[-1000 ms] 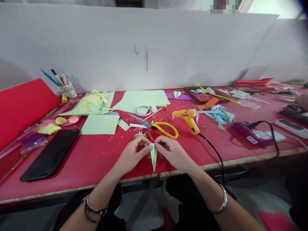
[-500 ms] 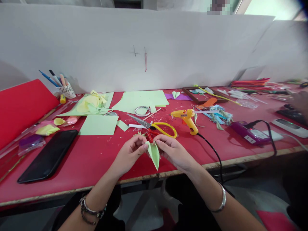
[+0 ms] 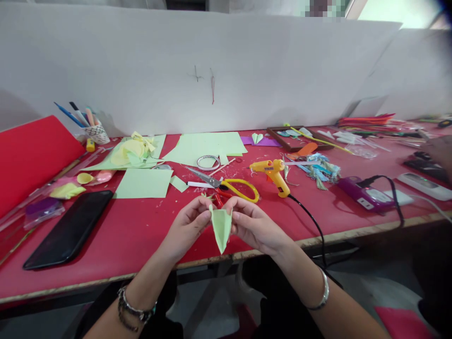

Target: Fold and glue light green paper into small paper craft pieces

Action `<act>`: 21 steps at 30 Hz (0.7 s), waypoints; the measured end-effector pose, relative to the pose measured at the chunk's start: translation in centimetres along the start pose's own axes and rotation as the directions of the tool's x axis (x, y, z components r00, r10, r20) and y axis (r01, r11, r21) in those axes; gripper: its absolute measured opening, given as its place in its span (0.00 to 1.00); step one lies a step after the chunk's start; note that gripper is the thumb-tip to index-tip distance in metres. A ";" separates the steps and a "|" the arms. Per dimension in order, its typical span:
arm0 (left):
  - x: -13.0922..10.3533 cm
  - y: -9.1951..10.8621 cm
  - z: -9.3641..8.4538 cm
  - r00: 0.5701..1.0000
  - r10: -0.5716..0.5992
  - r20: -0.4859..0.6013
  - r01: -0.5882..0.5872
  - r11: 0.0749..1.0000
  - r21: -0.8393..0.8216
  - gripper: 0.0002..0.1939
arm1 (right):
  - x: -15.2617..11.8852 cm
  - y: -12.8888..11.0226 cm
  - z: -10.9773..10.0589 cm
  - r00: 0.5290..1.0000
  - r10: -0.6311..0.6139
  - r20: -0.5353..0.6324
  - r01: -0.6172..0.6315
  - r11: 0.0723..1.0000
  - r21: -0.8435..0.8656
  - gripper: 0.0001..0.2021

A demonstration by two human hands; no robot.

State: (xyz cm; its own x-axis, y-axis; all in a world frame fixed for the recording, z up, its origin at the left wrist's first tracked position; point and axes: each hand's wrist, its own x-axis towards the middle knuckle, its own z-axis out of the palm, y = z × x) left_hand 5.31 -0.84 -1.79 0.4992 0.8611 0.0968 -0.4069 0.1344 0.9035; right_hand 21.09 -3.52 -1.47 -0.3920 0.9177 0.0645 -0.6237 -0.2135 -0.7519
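Observation:
Between my two hands is a folded piece of light green paper [image 3: 221,228], its pointed end hanging downward over the table's front edge. My left hand [image 3: 192,226] pinches its left upper edge between thumb and fingers. On the other side, my right hand [image 3: 256,225] pinches the right upper edge. The paper's two sides stand apart, showing a hollow between them. Just beyond my fingers lie scissors [image 3: 243,189] with one yellow and one red handle, the red one partly hidden. A white pen [image 3: 199,185] lies under the blades.
A yellow glue gun [image 3: 273,174] with a black cord lies to the right, near a purple power strip [image 3: 365,194]. At left are a black phone [image 3: 70,228] and a cup of pens [image 3: 97,133]. Green paper sheets [image 3: 143,183] and a tape roll [image 3: 208,162] lie behind.
My hands have drawn the upper edges of the folded paper wider apart, so its hollow shows more. The paper has turned to face me and shifted slightly left.

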 end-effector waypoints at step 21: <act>-0.1 -0.4 0.1 0.996 -0.086 0.011 0.086 0.992 -0.090 0.09 | -0.4 -0.6 -0.3 0.999 -0.035 0.012 0.037 0.894 -0.447 0.04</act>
State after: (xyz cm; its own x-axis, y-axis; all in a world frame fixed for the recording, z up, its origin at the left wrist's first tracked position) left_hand 5.48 -1.00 -2.16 0.5407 0.8409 0.0238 -0.4293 0.2515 0.8674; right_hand 21.76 -3.65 -1.23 -0.3782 0.9204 0.0991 -0.2692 -0.0070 -0.9631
